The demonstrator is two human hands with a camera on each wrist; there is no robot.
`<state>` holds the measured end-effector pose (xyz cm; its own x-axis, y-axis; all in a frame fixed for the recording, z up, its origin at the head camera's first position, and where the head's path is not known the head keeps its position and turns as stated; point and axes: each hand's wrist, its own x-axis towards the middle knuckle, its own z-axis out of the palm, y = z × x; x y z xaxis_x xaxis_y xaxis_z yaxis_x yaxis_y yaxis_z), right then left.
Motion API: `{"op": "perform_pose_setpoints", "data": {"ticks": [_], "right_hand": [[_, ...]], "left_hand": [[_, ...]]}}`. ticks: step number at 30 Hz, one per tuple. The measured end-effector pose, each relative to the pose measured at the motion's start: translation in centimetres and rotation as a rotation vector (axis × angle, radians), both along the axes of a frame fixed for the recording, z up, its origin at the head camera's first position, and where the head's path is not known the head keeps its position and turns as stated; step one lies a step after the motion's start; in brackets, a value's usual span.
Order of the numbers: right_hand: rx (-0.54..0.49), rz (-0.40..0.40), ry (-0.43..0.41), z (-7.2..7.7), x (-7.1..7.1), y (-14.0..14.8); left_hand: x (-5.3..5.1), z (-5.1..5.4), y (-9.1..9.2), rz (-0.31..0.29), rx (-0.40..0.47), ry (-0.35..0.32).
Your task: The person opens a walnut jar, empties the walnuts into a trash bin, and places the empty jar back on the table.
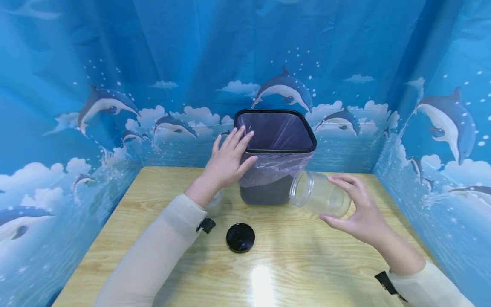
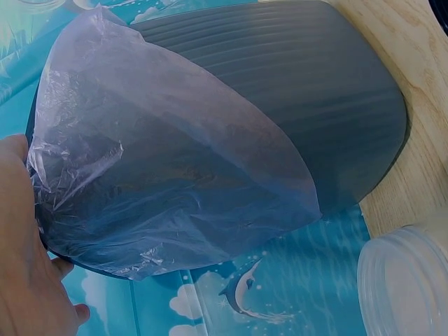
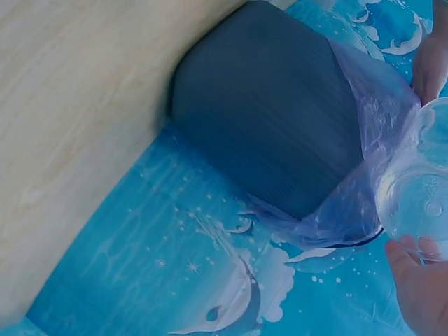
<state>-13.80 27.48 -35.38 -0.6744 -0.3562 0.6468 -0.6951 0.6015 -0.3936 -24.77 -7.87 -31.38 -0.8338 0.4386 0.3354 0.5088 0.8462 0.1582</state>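
Observation:
My left hand (image 1: 229, 160) lies against the left side of the black rim of a lined bin (image 1: 264, 192), its fingers spread and straight. Beside the rim, that hand also shows at the edge of the left wrist view. A clear plastic jar (image 1: 326, 194) is gripped in my right hand (image 1: 360, 211), thumb below and fingers above. It lies on its side in the air, open mouth pointing left towards the bin's front. In the right wrist view the jar's base (image 3: 423, 203) appears. A round black lid (image 1: 240, 237) rests on the table in front of the bin.
Partly hidden behind my left wrist, a second clear jar (image 1: 215, 204) stands left of the bin. A translucent purple liner (image 1: 278, 168) folds over the bin's rim. Blue dolphin-print curtains (image 1: 215, 51) enclose the wooden table (image 1: 303, 264) at the back and sides.

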Motion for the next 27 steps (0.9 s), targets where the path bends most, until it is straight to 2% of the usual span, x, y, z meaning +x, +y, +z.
{"op": "perform_pose_setpoints", "data": {"ticks": [12,20,27], "right_hand": [[-0.033,-0.017,-0.093,-1.6,0.5,-0.3],[-0.081,0.064,-0.137,-3.1,0.4,-0.6],[-0.083,0.081,-0.188,-4.1,0.3,-0.7]], "left_hand": [[0.0,-0.1,0.0,-0.005,0.011,-0.002],[-0.1,0.0,0.0,0.000,0.001,0.003],[0.0,0.0,0.0,0.000,0.001,0.004]]}}
